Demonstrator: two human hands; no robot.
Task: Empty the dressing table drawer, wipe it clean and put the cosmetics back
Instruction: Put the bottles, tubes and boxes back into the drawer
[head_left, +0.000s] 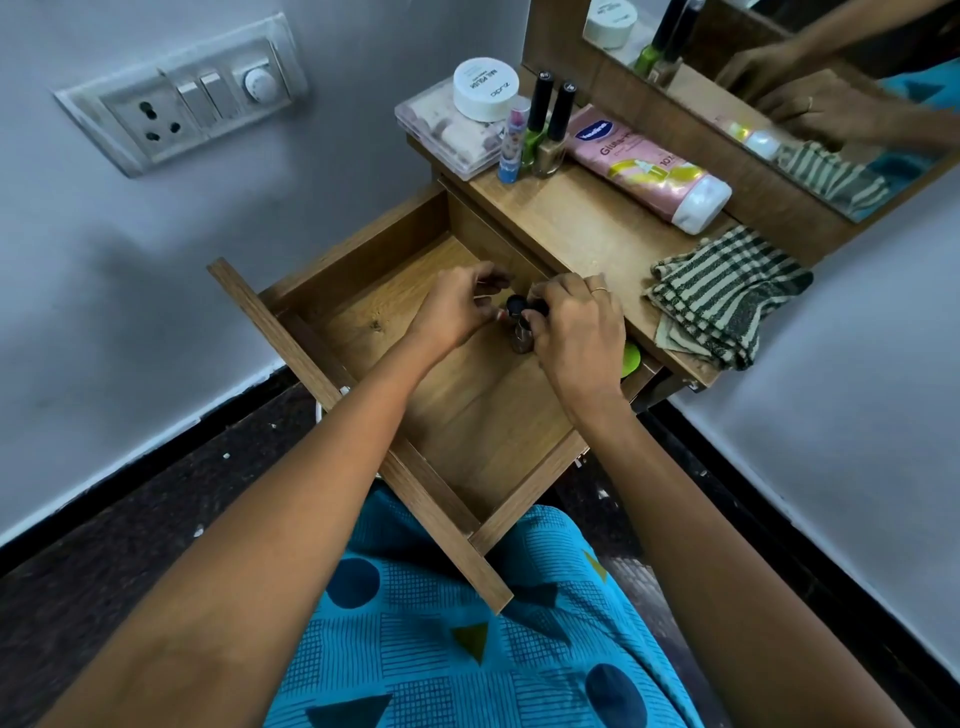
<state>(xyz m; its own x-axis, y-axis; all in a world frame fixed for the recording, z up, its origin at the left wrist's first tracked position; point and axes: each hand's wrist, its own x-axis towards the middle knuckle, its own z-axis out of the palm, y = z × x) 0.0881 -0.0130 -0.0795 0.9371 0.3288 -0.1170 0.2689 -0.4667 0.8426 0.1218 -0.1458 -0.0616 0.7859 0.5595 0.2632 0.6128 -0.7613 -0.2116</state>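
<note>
The wooden drawer (363, 291) stands pulled out over my lap, its floor mostly bare. Both hands are inside it near the back right corner. My right hand (576, 332) grips a small nail polish bottle (521, 340) by its black cap. My left hand (457, 306) has its fingers curled round a small dark item that is mostly hidden. A green object (631, 359) peeks out behind my right hand at the drawer's right side. On the table top lie a pink lotion tube (649, 166), two nail polish bottles (545, 130), a small blue tube (511, 145), a white jar (483, 88) and a clear box (441, 130).
A striped green cloth (727, 296) lies folded on the table top's right edge. A mirror (779, 93) rises behind the table. A switchboard (182, 98) is on the left wall. The dark floor (156, 493) lies on either side of my lap.
</note>
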